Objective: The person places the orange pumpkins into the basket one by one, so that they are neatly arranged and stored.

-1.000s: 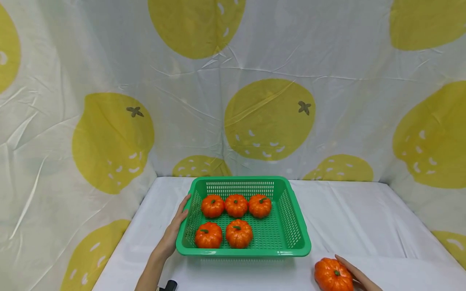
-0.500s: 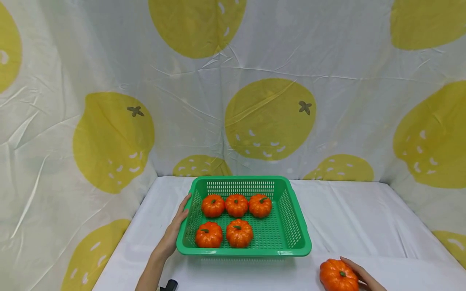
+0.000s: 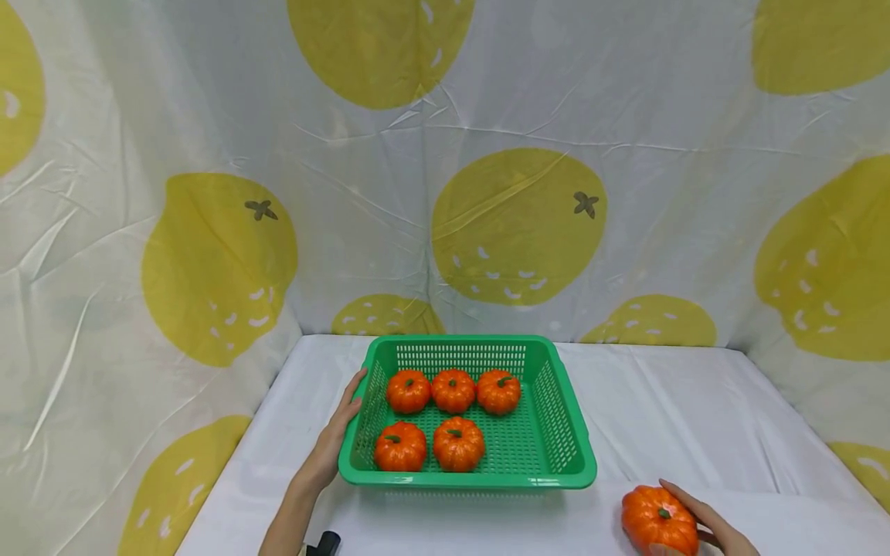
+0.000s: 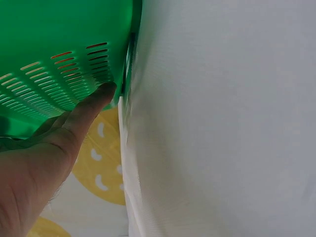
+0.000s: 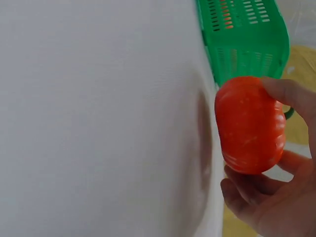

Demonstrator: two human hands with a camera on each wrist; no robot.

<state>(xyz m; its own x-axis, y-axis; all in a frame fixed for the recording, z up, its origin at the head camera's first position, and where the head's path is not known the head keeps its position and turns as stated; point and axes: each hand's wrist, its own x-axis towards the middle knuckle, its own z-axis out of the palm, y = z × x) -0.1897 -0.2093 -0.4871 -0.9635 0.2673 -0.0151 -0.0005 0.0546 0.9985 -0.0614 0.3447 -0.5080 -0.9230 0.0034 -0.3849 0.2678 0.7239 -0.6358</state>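
Observation:
A green plastic basket [image 3: 467, 480] with slotted walls stands in the middle of the table, several small orange pumpkins [image 3: 458, 445] inside it in two rows. Against its left outer side lies my left hand [image 3: 325, 455], fingers extended; the left wrist view has this hand [image 4: 54, 153] touching the slotted outer wall below the rim. To the right of the basket, near the front, my right hand [image 3: 723, 531] grips another pumpkin [image 3: 659, 519]. The right wrist view puts thumb and fingers on opposite sides of this pumpkin [image 5: 249, 126], close over the white cloth.
White cloth covers the table [image 3: 667, 417]. Behind and at both sides hangs a pale curtain [image 3: 368, 185] printed with big yellow lemons. A small black object [image 3: 325, 544] shows beside the left wrist at the lower edge.
My right hand has shifted a little to the right with the pumpkin. The left hand keeps its place at the basket, and the pumpkins in the basket have not moved.

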